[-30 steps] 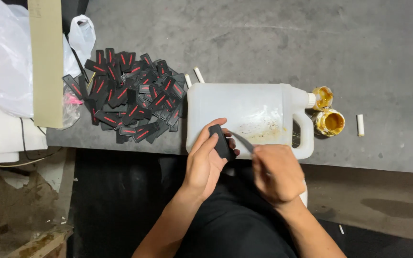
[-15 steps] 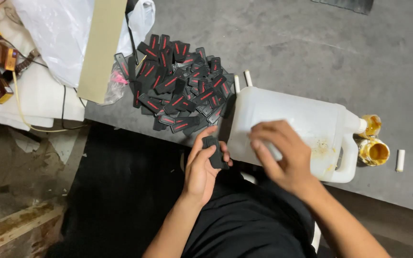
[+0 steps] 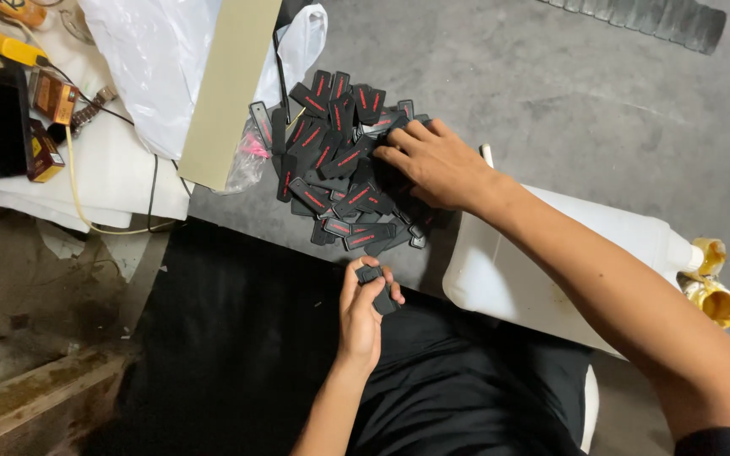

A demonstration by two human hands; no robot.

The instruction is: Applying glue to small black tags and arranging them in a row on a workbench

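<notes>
The left hand (image 3: 363, 314) is held low and close to the body, forearm rising from the bottom edge of the view, wrist straight. Its fingers (image 3: 379, 285) are curled inward, thumb opposed, pinched shut at the tips. The right hand (image 3: 434, 162) is extended forward and across to the left, arm stretched diagonally from the lower right corner. Its palm is turned down, fingers slightly spread and lightly bent, back of the hand facing the camera.

Your left hand (image 3: 363, 311) pinches one small black tag (image 3: 377, 287) in its fingers (image 3: 355, 280), just below the worktop (image 3: 568, 93) edge. Your right hand (image 3: 435, 162) rests palm-down on the pile of black-and-red tags (image 3: 331, 160), beside the white jug (image 3: 551, 270) lying flat.
</notes>
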